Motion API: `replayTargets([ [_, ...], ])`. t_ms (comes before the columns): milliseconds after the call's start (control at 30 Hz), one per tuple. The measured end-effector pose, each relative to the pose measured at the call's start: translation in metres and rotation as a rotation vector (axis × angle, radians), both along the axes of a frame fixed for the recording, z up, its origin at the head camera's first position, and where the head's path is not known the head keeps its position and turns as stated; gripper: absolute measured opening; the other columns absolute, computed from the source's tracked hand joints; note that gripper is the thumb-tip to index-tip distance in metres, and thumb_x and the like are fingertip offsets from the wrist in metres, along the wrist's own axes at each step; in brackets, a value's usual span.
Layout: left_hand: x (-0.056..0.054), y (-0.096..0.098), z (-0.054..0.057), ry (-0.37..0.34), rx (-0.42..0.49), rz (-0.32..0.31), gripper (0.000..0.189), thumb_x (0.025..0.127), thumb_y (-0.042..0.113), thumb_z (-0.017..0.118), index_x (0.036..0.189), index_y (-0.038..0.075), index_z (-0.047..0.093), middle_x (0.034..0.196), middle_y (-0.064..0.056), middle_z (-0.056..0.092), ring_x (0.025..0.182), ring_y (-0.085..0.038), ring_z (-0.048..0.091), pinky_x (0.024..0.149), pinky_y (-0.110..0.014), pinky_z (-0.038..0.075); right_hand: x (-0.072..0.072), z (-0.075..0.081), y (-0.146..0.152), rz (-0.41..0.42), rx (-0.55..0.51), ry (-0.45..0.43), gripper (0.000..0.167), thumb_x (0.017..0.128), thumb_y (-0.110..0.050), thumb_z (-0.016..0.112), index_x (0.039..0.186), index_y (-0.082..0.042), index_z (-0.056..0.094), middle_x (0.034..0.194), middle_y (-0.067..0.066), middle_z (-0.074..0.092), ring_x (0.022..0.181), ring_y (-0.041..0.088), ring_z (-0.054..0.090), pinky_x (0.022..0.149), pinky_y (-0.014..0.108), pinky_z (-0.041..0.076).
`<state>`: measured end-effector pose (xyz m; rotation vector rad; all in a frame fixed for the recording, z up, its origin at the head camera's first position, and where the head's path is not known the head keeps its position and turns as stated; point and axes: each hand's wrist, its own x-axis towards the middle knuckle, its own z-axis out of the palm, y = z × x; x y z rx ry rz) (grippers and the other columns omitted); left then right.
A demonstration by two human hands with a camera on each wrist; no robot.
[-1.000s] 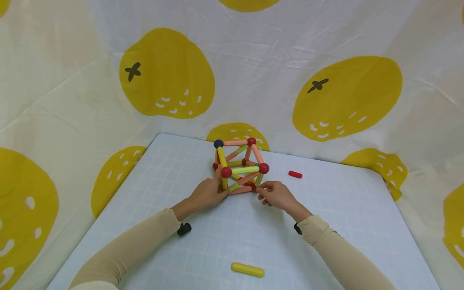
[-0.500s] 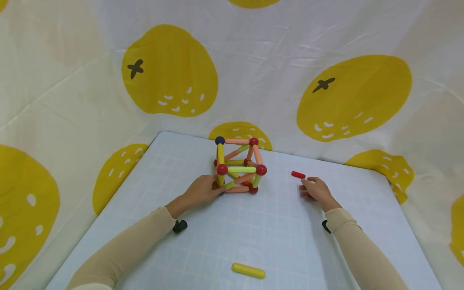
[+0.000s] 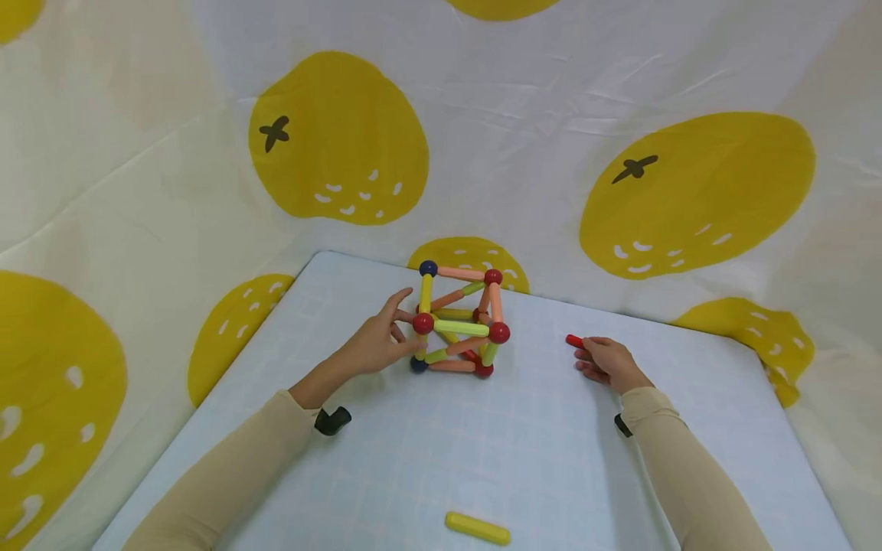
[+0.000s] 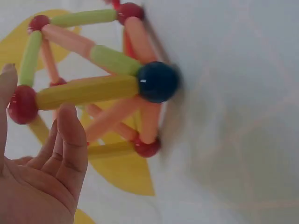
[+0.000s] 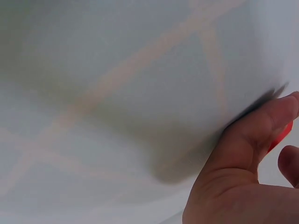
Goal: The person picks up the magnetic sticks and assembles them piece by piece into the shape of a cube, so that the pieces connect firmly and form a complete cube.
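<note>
A cube-like frame of magnetic sticks and balls (image 3: 460,328) stands on the table, with salmon, yellow and light green sticks. Most of its balls are red; a dark blue ball (image 4: 158,82) is at the near lower left corner. My left hand (image 3: 379,340) is at the frame's left side, fingers spread, thumb beside the upright yellow stick (image 4: 88,92); I cannot tell if it touches. To the right of the frame, my right hand (image 3: 613,363) pinches a short red magnetic stick (image 3: 574,340) near the tabletop. In the right wrist view only a bit of red shows between thumb and fingers.
A longer yellow stick (image 3: 478,528) lies near the front of the table (image 3: 537,451). Behind the table hangs a white cloth (image 3: 510,153) printed with big yellow fruit. The frame stands close to the table's back edge.
My right hand has left the frame's lower right corner, moved right and picked up the red stick. My left hand has loosened from the lower left corner and its fingers have spread upward.
</note>
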<state>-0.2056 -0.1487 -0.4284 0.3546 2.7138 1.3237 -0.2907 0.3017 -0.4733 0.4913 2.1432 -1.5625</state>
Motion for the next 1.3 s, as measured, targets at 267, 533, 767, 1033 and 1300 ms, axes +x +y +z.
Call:
replayTargets([
  [267, -0.001, 0.013, 0.015, -0.091, 0.126, 0.028, 0.099, 0.096, 0.042, 0.071, 0.165, 0.019, 0.005, 0.137, -0.011, 0.064, 0.083, -0.020, 0.064, 0.066, -0.030, 0.058, 0.007, -0.004, -0.005, 0.002, 0.013, 0.022, 0.053, 0.108, -0.028, 0.051, 0.152, -0.001, 0.037, 0.083, -0.011, 0.069, 0.071, 0.002, 0.067, 0.068, 0.018, 0.056],
  [533, -0.004, 0.012, 0.012, -0.140, 0.189, 0.028, 0.088, 0.098, 0.035, 0.069, 0.165, 0.018, 0.014, 0.125, -0.010, 0.067, 0.081, -0.025, 0.065, 0.070, -0.035, 0.059, 0.016, 0.009, -0.026, 0.021, -0.089, 0.087, 0.055, 0.107, -0.033, 0.053, 0.153, -0.007, 0.039, 0.091, -0.012, 0.072, 0.074, 0.000, 0.068, 0.072, 0.017, 0.056],
  [767, -0.005, 0.011, 0.014, -0.171, 0.209, 0.015, 0.084, 0.098, 0.033, 0.069, 0.164, 0.023, 0.018, 0.124, -0.011, 0.067, 0.076, -0.023, 0.065, 0.071, -0.031, 0.059, 0.020, 0.041, -0.048, 0.097, -0.079, 0.135, 0.056, 0.106, -0.037, 0.054, 0.153, -0.012, 0.041, 0.108, -0.004, 0.072, 0.089, 0.008, 0.070, 0.077, 0.017, 0.057],
  [1033, 0.000, 0.011, 0.015, -0.150, 0.222, -0.010, 0.082, 0.098, 0.031, 0.070, 0.163, 0.022, 0.020, 0.121, -0.011, 0.069, 0.077, -0.021, 0.066, 0.075, -0.038, 0.060, 0.032, 0.083, -0.073, 0.192, -0.032, 0.217, 0.055, 0.105, -0.042, 0.055, 0.151, -0.015, 0.044, 0.105, -0.008, 0.070, 0.091, 0.007, 0.070, 0.090, 0.025, 0.058],
  [1300, 0.008, 0.010, 0.012, -0.148, 0.248, -0.036, 0.082, 0.097, 0.027, 0.071, 0.162, 0.022, 0.021, 0.115, -0.011, 0.069, 0.077, -0.022, 0.066, 0.084, -0.057, 0.058, 0.048, 0.109, -0.092, 0.285, -0.031, 0.285, 0.051, 0.106, -0.037, 0.054, 0.150, -0.014, 0.046, 0.104, -0.006, 0.070, 0.092, 0.009, 0.071, 0.086, 0.023, 0.058],
])
